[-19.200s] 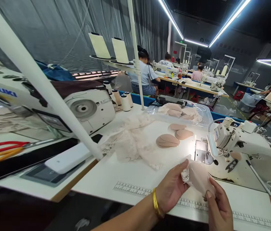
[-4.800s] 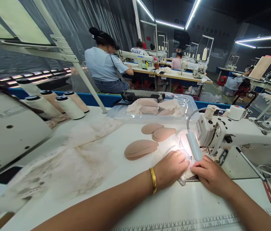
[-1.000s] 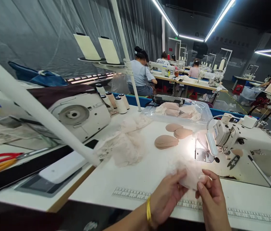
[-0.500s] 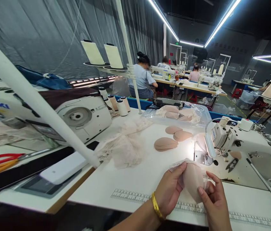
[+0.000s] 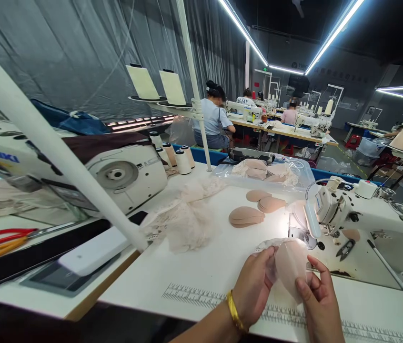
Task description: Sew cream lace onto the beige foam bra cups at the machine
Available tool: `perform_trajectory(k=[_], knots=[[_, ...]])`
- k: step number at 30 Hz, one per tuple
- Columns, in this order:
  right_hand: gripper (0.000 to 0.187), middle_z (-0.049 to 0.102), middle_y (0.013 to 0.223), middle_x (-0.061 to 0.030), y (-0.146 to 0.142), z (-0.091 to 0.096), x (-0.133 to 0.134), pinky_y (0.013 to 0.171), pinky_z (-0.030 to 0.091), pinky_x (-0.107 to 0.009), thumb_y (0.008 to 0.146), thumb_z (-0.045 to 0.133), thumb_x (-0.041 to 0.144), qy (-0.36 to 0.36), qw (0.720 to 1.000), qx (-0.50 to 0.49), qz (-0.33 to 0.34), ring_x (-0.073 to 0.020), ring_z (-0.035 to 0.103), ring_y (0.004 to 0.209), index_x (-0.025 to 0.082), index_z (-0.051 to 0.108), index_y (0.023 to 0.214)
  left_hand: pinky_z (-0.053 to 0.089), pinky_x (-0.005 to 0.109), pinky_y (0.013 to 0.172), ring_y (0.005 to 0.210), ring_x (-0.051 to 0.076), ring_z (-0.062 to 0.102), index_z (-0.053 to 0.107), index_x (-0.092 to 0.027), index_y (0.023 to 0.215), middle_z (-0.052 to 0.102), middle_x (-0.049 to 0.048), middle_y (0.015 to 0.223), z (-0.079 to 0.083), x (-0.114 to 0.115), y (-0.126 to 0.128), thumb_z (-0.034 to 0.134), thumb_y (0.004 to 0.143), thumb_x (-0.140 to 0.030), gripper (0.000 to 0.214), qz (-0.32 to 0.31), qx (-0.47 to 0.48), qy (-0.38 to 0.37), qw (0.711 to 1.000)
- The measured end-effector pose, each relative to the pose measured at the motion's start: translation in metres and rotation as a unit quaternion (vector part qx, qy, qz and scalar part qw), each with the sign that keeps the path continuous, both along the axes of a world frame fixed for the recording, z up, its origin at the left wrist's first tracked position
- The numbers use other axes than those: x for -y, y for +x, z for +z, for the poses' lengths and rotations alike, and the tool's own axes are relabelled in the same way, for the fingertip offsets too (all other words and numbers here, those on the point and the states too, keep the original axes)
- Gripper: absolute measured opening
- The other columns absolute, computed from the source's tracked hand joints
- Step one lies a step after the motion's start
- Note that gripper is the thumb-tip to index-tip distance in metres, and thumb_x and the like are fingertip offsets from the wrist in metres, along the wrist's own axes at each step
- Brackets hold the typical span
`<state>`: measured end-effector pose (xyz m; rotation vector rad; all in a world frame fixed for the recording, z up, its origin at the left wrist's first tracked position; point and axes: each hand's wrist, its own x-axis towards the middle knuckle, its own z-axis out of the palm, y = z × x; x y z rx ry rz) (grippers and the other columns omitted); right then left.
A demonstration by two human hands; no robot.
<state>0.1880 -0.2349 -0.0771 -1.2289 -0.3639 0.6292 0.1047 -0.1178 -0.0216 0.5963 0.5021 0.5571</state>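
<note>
A pale pink bra cup piece (image 5: pixel 290 267) with a lace edge is held up between my two hands, in front of the sewing machine's needle area (image 5: pixel 299 233). My left hand (image 5: pixel 253 283), with a gold bracelet, grips its lace side, fingers partly behind the fabric. On the other side my right hand (image 5: pixel 317 290) pinches the cup's lower edge between thumb and fingers. Stacks of beige cup pieces (image 5: pixel 246 216) lie beyond on the white table. Sheer lace fabric (image 5: pixel 187 224) is heaped to their left.
The lit sewing machine (image 5: pixel 369 205) stands at the right, thread snips (image 5: pixel 345 249) beside it. A plastic tray (image 5: pixel 305 174) of lace pieces sits at the back. Left are a white stand pole (image 5: pixel 58 147), another machine (image 5: pixel 123 171) and thread cones (image 5: pixel 182 162). A ruler strip (image 5: pixel 194 294) runs along the front edge.
My left thumb has moved down from the cup's top edge, and more of the cup's face shows. Both hands still hold the piece in nearly the same place.
</note>
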Motion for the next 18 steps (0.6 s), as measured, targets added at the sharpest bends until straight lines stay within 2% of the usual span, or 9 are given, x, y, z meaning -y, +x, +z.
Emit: perform_trajectory(k=[5,8,12,18], knots=[[0.071,0.057,0.07,0.0063,-0.001,-0.006,0.001,0.063,0.044,-0.026,0.078,0.082,0.053,-0.003,0.999,0.031,-0.016,-0.0159,0.055,0.065,0.028,0.048,0.135,0.053,0.03,0.077,0.083,0.021,0.066,0.078,-0.012,0.089,0.074,0.0072,0.086,0.004,-0.002,0.004,0.086,0.071,-0.039,0.034,-0.022,-0.006,-0.002,1.0],[0.071,0.054,0.069,0.0071,0.0,-0.01,0.002,0.062,0.044,-0.025,0.078,0.083,0.052,-0.004,0.999,0.042,-0.021,-0.0155,0.054,0.064,0.029,0.048,0.135,0.052,0.028,0.074,0.078,0.017,0.063,0.076,-0.013,0.085,0.072,0.0039,0.084,0.004,-0.003,0.01,0.089,0.067,-0.035,0.031,0.01,-0.039,-0.041,0.998],[0.073,0.055,0.068,0.0076,0.002,-0.012,0.002,0.063,0.045,-0.025,0.077,0.083,0.053,-0.002,0.999,0.031,-0.027,-0.0157,0.055,0.065,0.029,0.047,0.136,0.051,0.028,0.069,0.071,0.016,0.062,0.073,-0.013,0.079,0.07,0.0019,0.078,0.003,-0.004,0.018,0.09,0.067,-0.037,0.032,0.04,-0.034,-0.07,0.996],[0.075,0.056,0.066,0.0085,0.002,-0.009,0.0,0.065,0.048,-0.026,0.077,0.083,0.052,0.014,0.999,0.01,-0.037,-0.0155,0.058,0.065,0.027,0.045,0.136,0.05,0.029,0.073,0.074,0.018,0.065,0.073,-0.013,0.081,0.073,0.0049,0.082,0.004,-0.002,0.015,0.09,0.068,-0.04,0.035,0.016,-0.014,-0.031,0.999]])
